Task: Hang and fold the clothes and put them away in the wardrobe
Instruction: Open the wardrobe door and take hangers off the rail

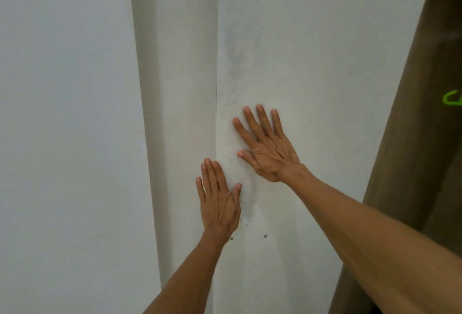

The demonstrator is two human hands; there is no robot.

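So the head camera is basically staring at a big white wardrobe door [312, 63], super close up, and it fills most of the shot. The paint is matte white but pretty grubby, with grey smudges running down the strip near its left edge, right around where the hands are. Two small screw heads [265, 235] sit low on the panel, one just under the left wrist and one a bit to the right. Left of the door edge there's a second white panel [175, 88] set at an angle, shaded a bit, and past that a plain white wall [62, 113]. Both hands are flat on the door, nothing held: the left hand [220, 196] is splayed open with fingers pointing up, right by the door's left edge, and the right hand [267, 148] is open too, palm pressed on the panel, fingers spread and angled up-left, slightly higher than the left one. Bare forearms come in from the bottom and bottom right. On the far right the wardrobe interior [412, 138] shows as a brown, shadowy gap past the door's edge, and a bright green hanger [453, 101] pokes into view in there. No clothes visible that I can make out, and no writing or labels readable anywhere.
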